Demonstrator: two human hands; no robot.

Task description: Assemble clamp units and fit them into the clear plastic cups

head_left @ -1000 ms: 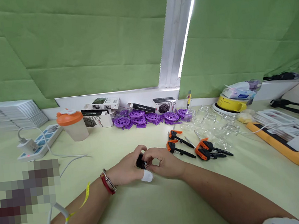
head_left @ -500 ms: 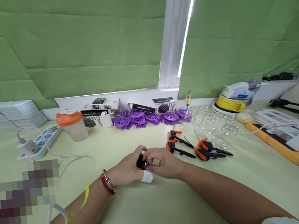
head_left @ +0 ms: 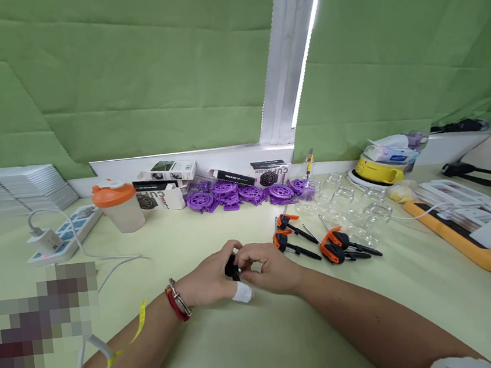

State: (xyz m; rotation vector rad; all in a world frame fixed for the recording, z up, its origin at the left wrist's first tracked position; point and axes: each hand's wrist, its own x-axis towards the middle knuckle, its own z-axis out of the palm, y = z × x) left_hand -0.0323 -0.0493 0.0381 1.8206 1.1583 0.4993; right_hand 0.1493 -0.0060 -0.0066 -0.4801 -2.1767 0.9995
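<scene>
A small black part [head_left: 231, 268] is held over the table between my two hands, largely covered by the fingers. My left hand [head_left: 207, 279] curls round it from the left; white tape wraps that thumb. From the right, my right hand [head_left: 271, 266] pinches at the same part, where a small shiny metal end [head_left: 239, 270] shows at the fingertips. To the right of my hands lie several black-and-orange parts with metal rods [head_left: 333, 248]. What exactly the black part is, I cannot tell.
Purple plastic wheel-like pieces [head_left: 250, 194] and cup holder boxes [head_left: 159, 196] line the back. Clear plastic cups [head_left: 339, 197] stand right of them. A shaker bottle [head_left: 121, 212] and white power strip [head_left: 69, 235] are left; an orange-edged power strip [head_left: 456, 232] is right.
Both hands stay in nearly the same place around the black part. The left thumb and the part have shifted very slightly.
</scene>
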